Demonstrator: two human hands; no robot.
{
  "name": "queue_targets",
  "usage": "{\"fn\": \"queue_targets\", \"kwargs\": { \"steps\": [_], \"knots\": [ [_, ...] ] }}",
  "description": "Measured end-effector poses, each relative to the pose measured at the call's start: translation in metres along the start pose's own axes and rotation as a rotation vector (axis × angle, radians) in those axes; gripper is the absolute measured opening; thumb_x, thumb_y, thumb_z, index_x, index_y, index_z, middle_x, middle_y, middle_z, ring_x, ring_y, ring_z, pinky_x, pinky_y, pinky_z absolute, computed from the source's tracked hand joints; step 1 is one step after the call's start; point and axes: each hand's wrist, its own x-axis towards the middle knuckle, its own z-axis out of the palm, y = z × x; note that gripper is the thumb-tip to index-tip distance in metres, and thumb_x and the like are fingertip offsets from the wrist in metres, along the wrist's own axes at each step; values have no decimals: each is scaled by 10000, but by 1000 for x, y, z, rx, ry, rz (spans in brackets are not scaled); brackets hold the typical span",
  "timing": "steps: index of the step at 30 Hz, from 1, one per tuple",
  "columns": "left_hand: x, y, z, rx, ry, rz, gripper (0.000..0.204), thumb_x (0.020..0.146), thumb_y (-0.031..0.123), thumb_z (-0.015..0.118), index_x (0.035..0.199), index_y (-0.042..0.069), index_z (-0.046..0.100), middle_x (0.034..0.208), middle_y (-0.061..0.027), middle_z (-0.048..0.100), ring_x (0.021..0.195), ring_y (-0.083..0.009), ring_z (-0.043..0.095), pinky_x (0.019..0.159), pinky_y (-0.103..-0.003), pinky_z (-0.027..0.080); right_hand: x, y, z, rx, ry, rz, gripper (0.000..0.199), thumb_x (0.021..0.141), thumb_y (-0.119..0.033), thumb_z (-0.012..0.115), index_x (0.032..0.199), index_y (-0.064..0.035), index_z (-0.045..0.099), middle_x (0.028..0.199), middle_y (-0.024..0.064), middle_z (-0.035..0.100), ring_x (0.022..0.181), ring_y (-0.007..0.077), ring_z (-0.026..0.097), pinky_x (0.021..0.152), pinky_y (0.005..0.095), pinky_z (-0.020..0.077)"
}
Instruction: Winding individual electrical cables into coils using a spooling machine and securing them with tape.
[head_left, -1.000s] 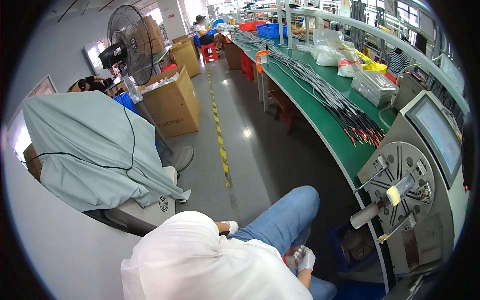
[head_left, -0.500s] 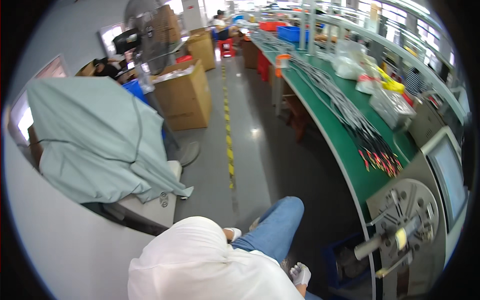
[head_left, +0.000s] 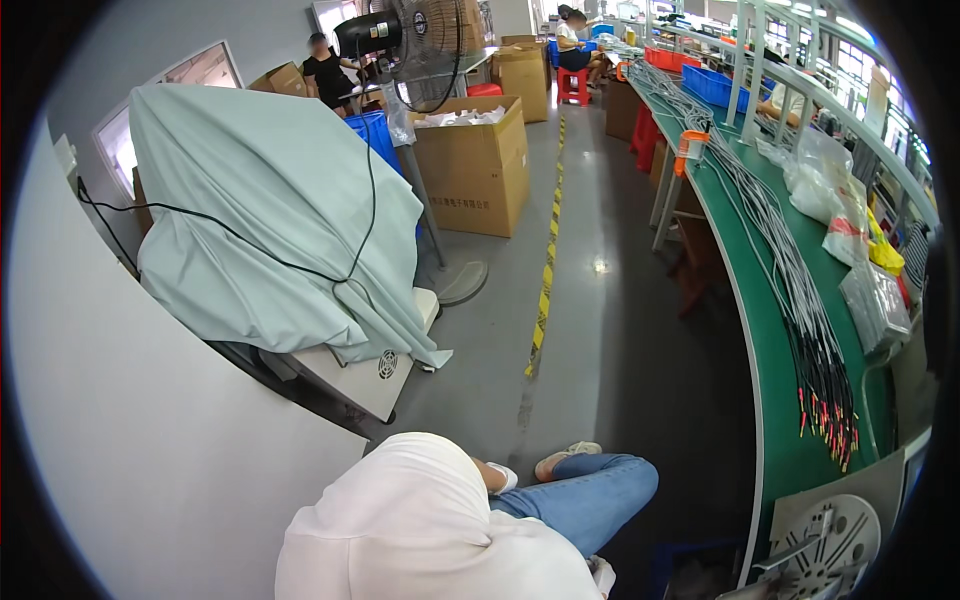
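Note:
My left hand [head_left: 507, 480], in a white glove, shows only in part past my white sleeve, beside my left thigh in blue jeans [head_left: 590, 495]. Its fingers are hidden. My right hand [head_left: 603, 577] shows as a small white gloved patch at the lower edge, close to my leg; its fingers cannot be made out. No held object is visible at either hand. To the right, a machine with a slotted round metal disc [head_left: 825, 550] stands at the near end of the green workbench [head_left: 755, 300].
Grey cables [head_left: 770, 240] with red and yellow tips lie along the bench. A pale green cloth [head_left: 270, 220] covers equipment at left, behind a white panel [head_left: 150, 430]. A fan [head_left: 430, 45] and cardboard box [head_left: 475, 175] border the aisle with yellow-black tape [head_left: 545, 290]. Two people are farther back.
My view has swung left and the scene shifts right and down at the bench. My right hand, seen whole before, is now mostly hidden by my sleeve. The left glove shows less.

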Motion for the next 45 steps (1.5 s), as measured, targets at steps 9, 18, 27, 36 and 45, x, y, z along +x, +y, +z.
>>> {"fn": "queue_targets", "kwargs": {
  "steps": [9, 18, 27, 36, 45],
  "knots": [
    [-36, 16, -19, -165, 27, -77, 382, 863, 206, 455, 1160, 41, 631, 1213, -170, 604, 1119, -311, 588, 915, -417, 454, 15, 7, 3, -33, -55, -19, 129, 843, -167, 551, 865, -54, 609, 669, 60, 557, 517, 214, 555, 455, 329, 475],
    [-47, 35, -47, 56, -22, -57, 385, 888, 226, 429, 1189, 82, 621, 1235, -123, 603, 1152, -287, 574, 924, -394, 449, -18, 1, -9, 185, -9, -30, 107, 824, -178, 578, 834, -72, 596, 670, 51, 567, 500, 206, 555, 456, 317, 482],
    [-62, 43, -56, 68, -10, -91, 386, 907, 246, 408, 1196, 106, 622, 1248, -107, 599, 1152, -253, 580, 917, -392, 455, -22, -1, -11, 232, -32, -11, 94, 809, -170, 601, 818, -77, 584, 640, 34, 548, 489, 204, 545, 448, 300, 464],
    [-94, 63, -79, 216, -11, -32, 381, 903, 252, 426, 1201, 117, 622, 1244, -91, 604, 1148, -254, 583, 909, -403, 460, -39, -5, -10, 204, -7, -51, 98, 810, -168, 598, 853, -80, 596, 653, 35, 557, 496, 203, 547, 450, 299, 460],
    [1, 33, 23, 441, 542, -340, 384, 896, 257, 436, 1200, 112, 621, 1241, -103, 604, 1145, -258, 584, 903, -409, 465, -60, -10, 0, 176, 24, -111, 146, 823, -208, 582, 888, -79, 609, 675, 37, 568, 523, 204, 554, 468, 310, 463]
  ]
}}
